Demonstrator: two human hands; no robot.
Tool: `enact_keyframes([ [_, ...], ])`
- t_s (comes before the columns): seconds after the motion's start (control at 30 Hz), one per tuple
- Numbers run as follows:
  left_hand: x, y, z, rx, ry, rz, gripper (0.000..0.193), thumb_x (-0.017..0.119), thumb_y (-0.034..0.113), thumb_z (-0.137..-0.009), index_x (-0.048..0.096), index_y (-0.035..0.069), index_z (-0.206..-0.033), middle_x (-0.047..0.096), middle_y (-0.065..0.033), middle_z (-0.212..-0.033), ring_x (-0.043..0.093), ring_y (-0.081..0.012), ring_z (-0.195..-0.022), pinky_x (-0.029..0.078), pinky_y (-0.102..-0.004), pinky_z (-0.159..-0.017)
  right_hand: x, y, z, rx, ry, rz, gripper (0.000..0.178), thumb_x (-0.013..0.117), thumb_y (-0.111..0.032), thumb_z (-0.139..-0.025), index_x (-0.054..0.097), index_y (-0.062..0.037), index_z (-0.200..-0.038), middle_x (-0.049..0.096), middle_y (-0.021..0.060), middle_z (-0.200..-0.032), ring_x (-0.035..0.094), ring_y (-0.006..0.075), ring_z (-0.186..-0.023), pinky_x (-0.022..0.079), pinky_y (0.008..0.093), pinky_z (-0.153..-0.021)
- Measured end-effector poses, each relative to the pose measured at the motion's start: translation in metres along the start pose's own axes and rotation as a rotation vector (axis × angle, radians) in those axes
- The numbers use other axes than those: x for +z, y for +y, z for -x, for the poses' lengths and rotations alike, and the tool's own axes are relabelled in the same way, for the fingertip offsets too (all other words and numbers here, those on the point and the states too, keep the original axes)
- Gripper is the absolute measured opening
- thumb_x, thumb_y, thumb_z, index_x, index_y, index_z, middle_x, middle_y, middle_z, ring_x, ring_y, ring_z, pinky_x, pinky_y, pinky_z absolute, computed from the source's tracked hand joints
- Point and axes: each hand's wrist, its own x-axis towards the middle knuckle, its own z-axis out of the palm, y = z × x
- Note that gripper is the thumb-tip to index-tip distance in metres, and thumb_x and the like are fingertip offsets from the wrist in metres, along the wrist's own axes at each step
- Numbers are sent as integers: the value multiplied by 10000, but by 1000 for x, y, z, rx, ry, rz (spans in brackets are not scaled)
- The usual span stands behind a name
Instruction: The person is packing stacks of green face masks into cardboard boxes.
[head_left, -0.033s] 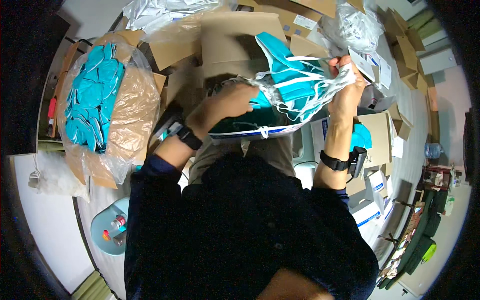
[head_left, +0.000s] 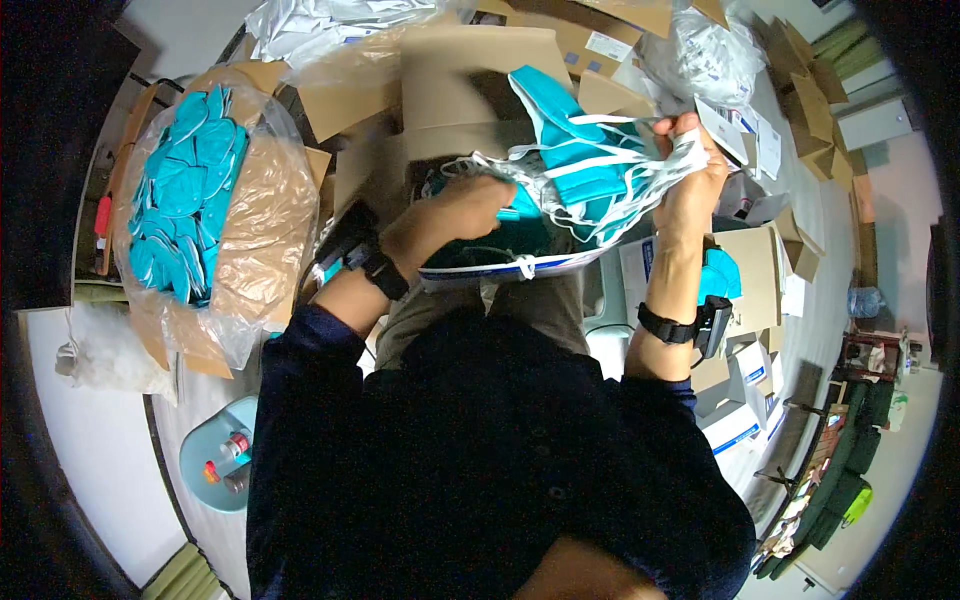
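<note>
My right hand (head_left: 692,172) is closed around the white elastic straps of a bunch of teal face masks (head_left: 585,165). The masks hang down to the left of it, their straps partly tangled. My left hand (head_left: 468,207) is curled at the left end of the bunch, with teal cloth at its fingertips. It seems to pinch a mask there, though the fingers partly hide it. Below both hands is a box (head_left: 490,272) with a white and blue edge, over my lap. White strap is knotted at its edge. More teal material lies in its dark inside.
At the left, a plastic-lined carton (head_left: 265,220) holds a heap of teal mask pieces (head_left: 185,195). A light-blue basin (head_left: 205,470) with bottles stands below it. Cardboard boxes (head_left: 480,75) and clear plastic bags (head_left: 705,60) crowd the far side. White-blue boxes (head_left: 735,425) lie at the right.
Almost nothing differs. My left hand has shifted very slightly, and the masks and straps hang a little differently. My right hand keeps its hold.
</note>
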Motion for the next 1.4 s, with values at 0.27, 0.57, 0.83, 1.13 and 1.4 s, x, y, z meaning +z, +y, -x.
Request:
enact_keyframes([
  [0.27,-64,-2,45,-78,818,232,183,610,74,-811,580,-17,-967,615,-209,-863,623,-344,-840,486,-420,-723,-16,-7,2,-41,-10,165,164,647,-165,-897,693,-27,-820,661,16,-766,524,60,-654,386,197,-592],
  [0.57,-124,13,53,-64,945,784,256,627,177,-879,575,-11,-1045,618,-99,-859,561,-133,-771,465,-290,-713,33,-4,22,38,-541,557,170,774,-42,-731,712,-10,-885,675,26,-751,574,64,-679,438,208,-602],
  [0.83,-77,35,24,-96,949,757,259,690,120,-819,610,-2,-1033,688,-132,-869,674,-182,-836,519,-304,-736,43,4,28,4,-405,483,191,710,-145,-853,662,-5,-732,498,-69,-583,402,21,-550,304,216,-472],
  [1.13,-73,33,36,-128,796,928,215,772,188,-750,679,10,-829,659,-94,-721,637,-154,-643,486,-279,-587,34,9,17,85,-305,415,225,695,-156,-873,643,-26,-697,478,-95,-607,353,10,-550,238,211,-471],
  [1.4,-63,45,31,-138,592,834,181,656,183,-879,618,6,-882,572,-16,-697,503,-78,-629,406,-250,-575,30,22,17,183,-306,435,244,697,-184,-876,653,-33,-690,482,-89,-586,351,10,-522,237,215,-454],
])
